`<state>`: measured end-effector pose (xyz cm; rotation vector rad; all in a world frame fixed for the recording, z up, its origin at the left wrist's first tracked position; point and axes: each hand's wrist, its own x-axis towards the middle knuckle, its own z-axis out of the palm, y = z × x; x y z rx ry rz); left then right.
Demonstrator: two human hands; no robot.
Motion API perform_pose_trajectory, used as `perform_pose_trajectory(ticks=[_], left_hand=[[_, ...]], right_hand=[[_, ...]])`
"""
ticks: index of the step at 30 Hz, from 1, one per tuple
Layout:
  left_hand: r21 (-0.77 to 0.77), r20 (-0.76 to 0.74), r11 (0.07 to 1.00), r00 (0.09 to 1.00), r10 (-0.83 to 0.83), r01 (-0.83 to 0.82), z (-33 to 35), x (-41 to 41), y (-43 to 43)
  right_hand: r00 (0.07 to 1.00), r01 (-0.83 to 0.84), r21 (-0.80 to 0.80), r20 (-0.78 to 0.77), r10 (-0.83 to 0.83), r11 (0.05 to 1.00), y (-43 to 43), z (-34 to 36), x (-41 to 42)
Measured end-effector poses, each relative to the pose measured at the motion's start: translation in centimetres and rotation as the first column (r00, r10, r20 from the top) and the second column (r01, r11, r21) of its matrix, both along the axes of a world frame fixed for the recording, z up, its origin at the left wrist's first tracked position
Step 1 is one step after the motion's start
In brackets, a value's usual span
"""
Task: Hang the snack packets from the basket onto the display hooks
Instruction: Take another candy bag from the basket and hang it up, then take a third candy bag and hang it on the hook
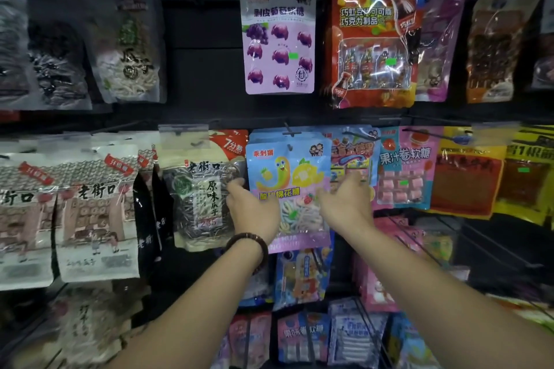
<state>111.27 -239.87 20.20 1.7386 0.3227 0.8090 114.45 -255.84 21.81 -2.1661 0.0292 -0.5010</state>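
A light-blue marshmallow candy packet [292, 171] with a yellow cartoon worm hangs on a middle-row hook [289, 145], in front of more of the same kind. My left hand [251, 207], with a bead bracelet on the wrist, grips the packet's lower left edge, its fingers curled round behind it. My right hand [344, 204] rests against the packet's right edge with fingers stretched out toward the neighbouring packet. The basket is out of view.
Packets fill the black hook wall. A purple grape gummy packet [278, 36] and a red chocolate packet [374, 39] hang above. Sunflower seed packets [201, 189] hang to the left, a pink candy packet [404, 171] to the right. More rows hang below.
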Motion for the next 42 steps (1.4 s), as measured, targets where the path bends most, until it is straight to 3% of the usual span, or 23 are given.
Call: perform_pose_trajectory(ticks=[3, 6, 10, 13, 17, 19, 23, 26, 31, 35, 39, 42], left_hand=[[0.109, 0.024, 0.990, 0.996, -0.088, 0.085, -3.6, -4.1, -0.5], [0.237, -0.042, 0.949, 0.979, -0.201, 0.205, -9.4, -9.5, -0.7], [0.306, -0.249, 0.889, 0.930, -0.272, 0.342, -20.1, -15.5, 0.4], [0.244, -0.466, 0.887, 0.849, -0.248, 0.393, -28.8, -18.7, 2.2], [0.127, -0.742, 0.917, 0.649, -0.165, 0.378, -40.4, -21.6, 4.4], [0.049, -0.849, 0.910, 0.497, -0.180, 0.413, -44.7, -22.9, 4.5], [-0.104, -0.947, 0.932, 0.251, -0.200, 0.348, -52.0, -25.0, 4.2], [-0.179, -0.940, 0.944, 0.235, -0.248, 0.279, -55.5, -25.6, 3.8], [-0.106, -0.971, 0.987, 0.200, -0.129, 0.121, -65.5, -25.9, 3.9], [-0.176, -0.981, 0.979, 0.059, -0.183, 0.106, -58.3, -24.5, -0.1], [-0.186, -0.982, 0.957, -0.011, -0.189, 0.223, -60.6, -23.2, -1.5], [-0.139, -0.988, 0.964, 0.029, -0.149, 0.228, -60.2, -22.6, -2.0]], right_hand=[[0.991, -0.128, 0.021, 0.034, 0.127, 0.992, -0.1, -4.1, -4.3], [0.958, -0.280, 0.044, -0.050, 0.282, 0.959, -0.1, -9.9, -9.1], [0.895, -0.399, -0.064, -0.246, 0.373, 0.915, 0.4, -19.9, -13.9], [0.794, -0.476, -0.091, -0.471, 0.383, 0.875, 0.4, -28.2, -16.5], [0.701, -0.476, -0.118, -0.649, 0.295, 0.872, 0.3, -38.0, -19.2], [0.613, -0.487, -0.109, -0.750, 0.250, 0.866, 0.1, -42.9, -20.6], [0.426, -0.533, -0.028, -0.872, 0.240, 0.846, -1.5, -57.2, -23.1], [0.378, -0.505, 0.004, -0.898, 0.225, 0.863, -2.0, -57.4, -24.8], [0.356, -0.383, 0.007, -0.921, 0.155, 0.924, -2.5, -54.5, -24.8], [0.321, -0.321, 0.039, -0.936, 0.147, 0.946, -2.8, -55.5, -24.9], [0.335, -0.291, 0.062, -0.928, 0.162, 0.955, -3.4, -56.3, -25.4], [0.351, -0.309, 0.051, -0.922, 0.163, 0.950, -3.6, -56.6, -25.4]])
